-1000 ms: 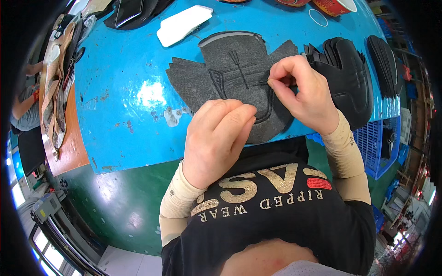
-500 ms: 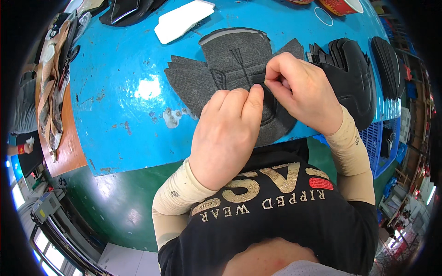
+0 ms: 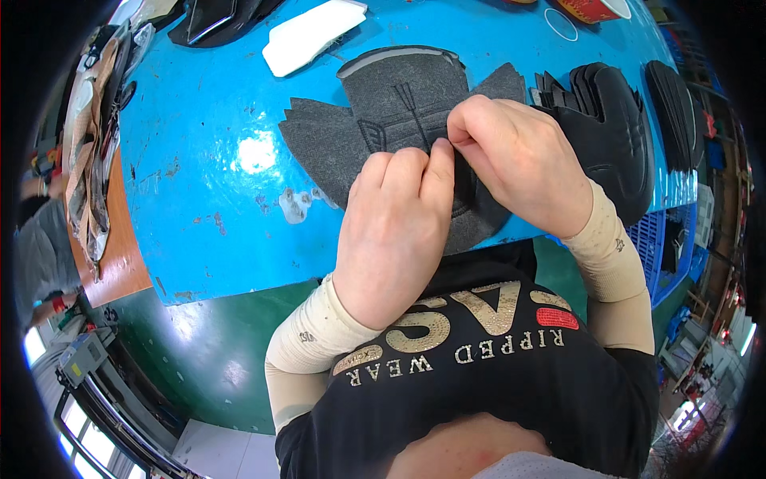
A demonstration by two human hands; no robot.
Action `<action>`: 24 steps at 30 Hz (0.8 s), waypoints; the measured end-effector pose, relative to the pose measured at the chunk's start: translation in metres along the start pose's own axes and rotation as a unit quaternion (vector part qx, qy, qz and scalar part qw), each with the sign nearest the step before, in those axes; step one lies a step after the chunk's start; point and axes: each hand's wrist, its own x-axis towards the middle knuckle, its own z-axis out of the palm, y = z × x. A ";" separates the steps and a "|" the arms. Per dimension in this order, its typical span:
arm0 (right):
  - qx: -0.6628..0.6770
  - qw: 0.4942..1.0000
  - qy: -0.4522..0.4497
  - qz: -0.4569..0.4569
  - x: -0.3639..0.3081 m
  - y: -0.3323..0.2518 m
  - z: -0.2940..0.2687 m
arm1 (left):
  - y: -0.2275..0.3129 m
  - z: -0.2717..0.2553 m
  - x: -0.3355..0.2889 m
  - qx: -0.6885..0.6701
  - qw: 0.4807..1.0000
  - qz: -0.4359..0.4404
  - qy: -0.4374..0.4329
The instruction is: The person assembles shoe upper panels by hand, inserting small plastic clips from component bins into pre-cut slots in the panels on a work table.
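Note:
Stacked grey felt-like pieces with pressed black line marks lie at the near edge of the blue table, their jagged side flaps spread left and right. Over the stack's near half, my left hand is closed, thumb and forefinger pressed together. My right hand pinches right beside it, with its fingertips close to the left ones. Whatever lies between the fingers is too small or hidden to make out. Both hands cover part of the felt, where a darker area shows between them.
To the right stand a stack of black moulded pads and a second black stack. A white pad lies behind the felt. Farther back is a red bowl. A blue crate sits below the right edge; straps hang at left.
My right hand has moved slightly left, and its fingers have drawn in toward the left fingertips. The left hand stays nearly in place. A person at the far left has shifted.

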 end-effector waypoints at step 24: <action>0.100 0.981 0.151 0.070 -0.040 -0.028 0.004 | -0.009 0.005 -0.026 -0.252 0.961 -0.043 0.104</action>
